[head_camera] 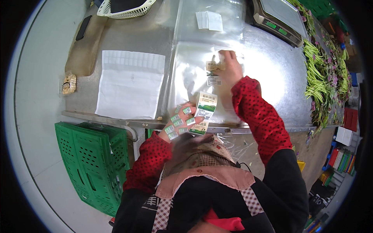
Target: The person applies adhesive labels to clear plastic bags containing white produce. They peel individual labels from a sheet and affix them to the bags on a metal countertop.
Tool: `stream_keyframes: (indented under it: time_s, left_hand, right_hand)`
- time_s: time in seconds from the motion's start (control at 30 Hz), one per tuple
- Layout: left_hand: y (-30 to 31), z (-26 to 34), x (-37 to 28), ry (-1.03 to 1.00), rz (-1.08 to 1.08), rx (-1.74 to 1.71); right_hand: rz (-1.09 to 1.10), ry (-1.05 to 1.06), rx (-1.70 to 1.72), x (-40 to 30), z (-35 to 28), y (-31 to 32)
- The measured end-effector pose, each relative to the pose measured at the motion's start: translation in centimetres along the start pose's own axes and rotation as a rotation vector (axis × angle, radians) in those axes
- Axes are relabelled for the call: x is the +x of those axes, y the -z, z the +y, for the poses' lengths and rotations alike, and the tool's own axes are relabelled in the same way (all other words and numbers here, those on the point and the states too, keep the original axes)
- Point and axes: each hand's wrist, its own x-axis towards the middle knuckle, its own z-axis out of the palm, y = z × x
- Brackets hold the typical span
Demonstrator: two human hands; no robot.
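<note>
My left hand holds a strip of printed labels between thumb and fingers, low over the table's front edge. Several small green-and-white stickers are stuck on the back and fingers of that hand. Farther forward, my right hand touches a printed label lying on a stack of clear plastic bags; its fingertips are bent at the label's upper right. Four-sided white slips lie overlapping on the bags near the back.
A white sheet lies left on the metal table. Beyond are a phone, a white basket and a digital scale. Leafy green stems line the right side. Green crates stand below left.
</note>
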Motion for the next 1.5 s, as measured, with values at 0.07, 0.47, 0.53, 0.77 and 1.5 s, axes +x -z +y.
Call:
stream_keyframes:
  time_s: [0.07, 0.47, 0.53, 0.77, 1.5]
  left_hand:
    - [0.3, 2.6, -0.4, 0.026, -0.062, -0.128]
    - [0.5, 6.7, -0.3, -0.111, 0.012, -0.111]
    - [0.6, 2.5, 0.9, -0.035, -0.03, 0.017]
    - [1.2, 5.7, 0.0, 0.199, -0.02, -0.33]
    - [0.8, 8.1, -1.6, 0.289, 0.034, -0.168]
  right_hand:
    - [-0.107, 0.038, -0.168, 0.0, 1.8, 1.9]
    - [-0.452, 0.017, 0.193, -2.7, 0.2, -0.4]
    - [-0.12, 0.246, -0.221, 8.4, 9.5, 0.3]
    - [-0.617, 0.189, 0.243, 3.1, -1.8, 2.8]
    - [-0.364, 0.024, -0.154, 0.9, -0.3, 0.5]
